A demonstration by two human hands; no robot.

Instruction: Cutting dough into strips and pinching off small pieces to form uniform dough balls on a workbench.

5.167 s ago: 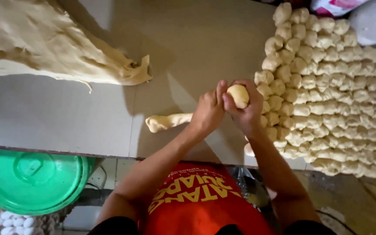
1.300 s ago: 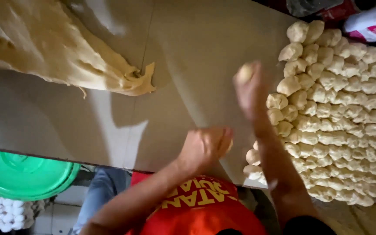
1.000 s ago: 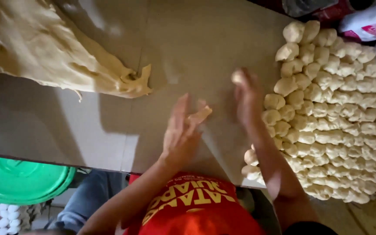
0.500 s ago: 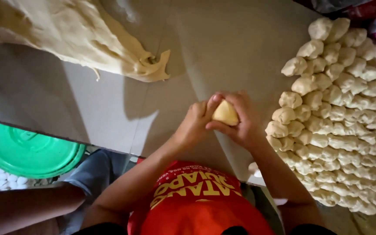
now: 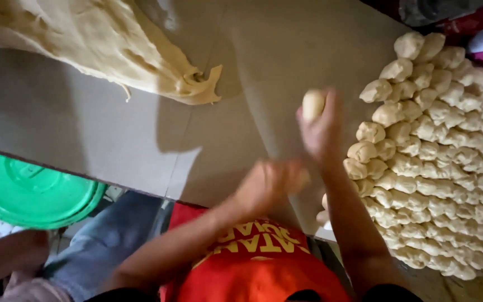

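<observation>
Right hand: the right hand [image 5: 322, 131] was stretched out over the table [image 5: 85, 128], its fingers closed around a small dough ball [image 5: 313, 104], which was lifted toward the pile of dough balls [image 5: 448, 156].
Left hand: the left hand [image 5: 269, 182] was blurred near the table edge; I cannot tell if it was closed or apart, or if it held any dough.
Just changed: half a second ago both hands were together around the ball in front of the body; now they were apart, so the shaping of this piece seemed finished.
Other difference: the view had shifted a little; the big dough mass [image 5: 102, 45] stayed at the far left.
Surroundings: a green lid [image 5: 29, 190] lay below the table.
</observation>
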